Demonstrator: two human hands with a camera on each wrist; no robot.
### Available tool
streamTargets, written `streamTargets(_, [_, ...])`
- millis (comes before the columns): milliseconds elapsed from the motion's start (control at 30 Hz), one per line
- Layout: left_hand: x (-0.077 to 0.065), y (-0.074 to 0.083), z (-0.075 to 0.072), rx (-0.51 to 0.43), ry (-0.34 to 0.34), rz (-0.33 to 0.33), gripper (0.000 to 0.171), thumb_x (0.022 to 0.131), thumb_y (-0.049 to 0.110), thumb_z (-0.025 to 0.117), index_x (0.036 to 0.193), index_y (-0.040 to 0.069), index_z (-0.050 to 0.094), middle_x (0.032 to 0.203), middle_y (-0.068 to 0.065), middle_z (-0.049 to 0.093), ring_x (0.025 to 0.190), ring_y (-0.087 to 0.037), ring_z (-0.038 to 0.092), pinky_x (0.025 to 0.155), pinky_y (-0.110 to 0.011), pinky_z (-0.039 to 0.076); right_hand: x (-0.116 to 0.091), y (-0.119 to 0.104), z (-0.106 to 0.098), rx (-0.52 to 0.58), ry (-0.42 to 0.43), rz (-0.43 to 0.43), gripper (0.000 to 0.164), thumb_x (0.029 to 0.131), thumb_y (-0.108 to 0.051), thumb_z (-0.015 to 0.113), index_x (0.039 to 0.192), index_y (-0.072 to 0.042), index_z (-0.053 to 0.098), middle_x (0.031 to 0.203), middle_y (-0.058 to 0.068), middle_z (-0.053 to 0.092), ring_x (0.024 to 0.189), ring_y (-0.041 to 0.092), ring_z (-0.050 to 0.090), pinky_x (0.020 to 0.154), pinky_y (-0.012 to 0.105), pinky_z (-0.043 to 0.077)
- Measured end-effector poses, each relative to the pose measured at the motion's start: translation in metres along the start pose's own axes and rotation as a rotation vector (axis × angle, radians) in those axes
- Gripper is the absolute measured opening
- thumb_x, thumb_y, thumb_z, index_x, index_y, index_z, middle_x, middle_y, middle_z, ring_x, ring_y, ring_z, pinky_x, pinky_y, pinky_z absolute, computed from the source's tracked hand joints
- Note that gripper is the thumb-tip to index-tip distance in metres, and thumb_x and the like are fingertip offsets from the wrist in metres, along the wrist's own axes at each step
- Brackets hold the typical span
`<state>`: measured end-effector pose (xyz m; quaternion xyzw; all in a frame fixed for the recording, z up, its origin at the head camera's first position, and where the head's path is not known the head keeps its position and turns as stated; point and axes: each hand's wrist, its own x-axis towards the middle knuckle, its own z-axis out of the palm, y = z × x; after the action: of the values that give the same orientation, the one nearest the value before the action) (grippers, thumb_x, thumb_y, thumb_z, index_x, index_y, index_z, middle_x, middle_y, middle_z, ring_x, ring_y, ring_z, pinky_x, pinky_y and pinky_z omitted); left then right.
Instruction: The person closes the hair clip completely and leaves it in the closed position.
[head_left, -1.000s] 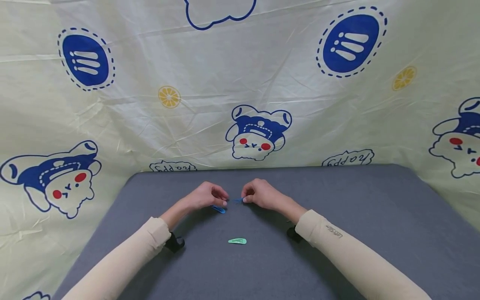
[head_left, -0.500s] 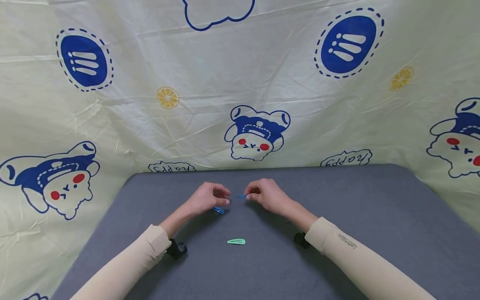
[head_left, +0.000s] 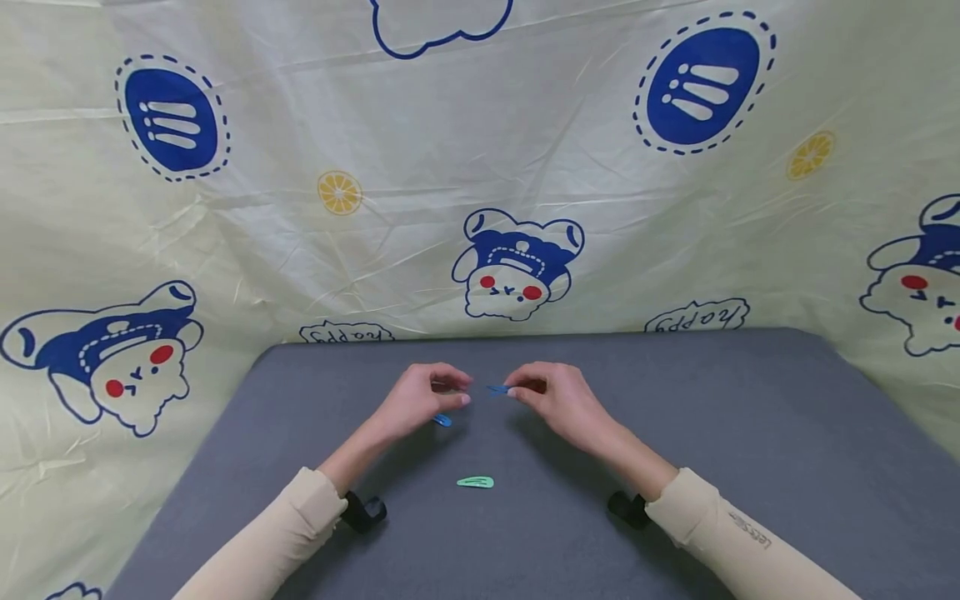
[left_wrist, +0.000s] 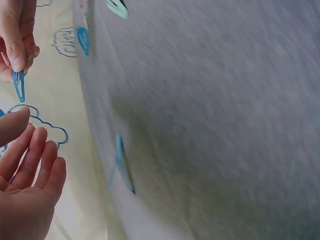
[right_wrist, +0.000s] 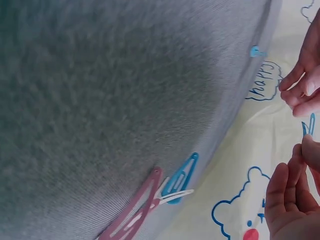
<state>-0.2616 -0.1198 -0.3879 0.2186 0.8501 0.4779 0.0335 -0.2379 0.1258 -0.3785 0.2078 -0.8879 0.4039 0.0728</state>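
Observation:
My right hand (head_left: 564, 402) pinches a blue snap hair clip (head_left: 497, 389) between thumb and fingertips, above the table. In the right wrist view the clip's (right_wrist: 309, 125) two prongs stand apart. My left hand (head_left: 417, 402) faces it from the left, fingers relaxed and slightly bent, with nothing visible in them; a small gap separates its fingertips from the clip. Below the left hand lies another blue hair clip (head_left: 442, 421), partly hidden by that hand in the head view. Nearer the body, a green hair clip (head_left: 476, 482) lies flat on the table.
The grey cloth-covered table (head_left: 675, 467) ends at a patterned curtain (head_left: 420, 250). In the right wrist view, a pink hair clip (right_wrist: 135, 207), a white hair clip (right_wrist: 177, 195) and a blue one (right_wrist: 186, 172) lie close together on the cloth.
My right hand has moved right and slightly up, carrying the blue hair clip. My left hand has shifted a little to the right. The green hair clip stays where it was.

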Motion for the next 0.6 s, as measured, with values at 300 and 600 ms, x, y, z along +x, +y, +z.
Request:
streamTargets(300, [-0.013, 0.018, 0.007, -0.073, 0.028, 0.019, 0.024, 0.088, 0.009, 0.074, 0.112, 0.007, 0.072, 0.110, -0.012, 0.069, 0.100, -0.020, 0.063, 0.090, -0.039, 0.051, -0.019, -0.011, -0.009, 0.036, 0.068, 0.015, 0.010, 0.091, -0.016, 0.072, 0.100, -0.019, 0.074, 0.094, -0.007, 0.066, 0.080, 0.015, 0.059, 0.070, 0.032, 0.053])
streamTargets(600, [-0.029, 0.035, 0.013, -0.052, 0.079, 0.036, 0.024, 0.087, 0.011, 0.076, 0.111, 0.011, 0.072, 0.109, -0.003, 0.070, 0.099, -0.015, 0.064, 0.091, -0.037, 0.051, -0.042, -0.021, -0.012, 0.077, 0.156, 0.044, 0.011, 0.091, -0.016, 0.072, 0.100, -0.022, 0.074, 0.090, -0.009, 0.065, 0.081, 0.011, 0.060, 0.071, 0.031, 0.052])
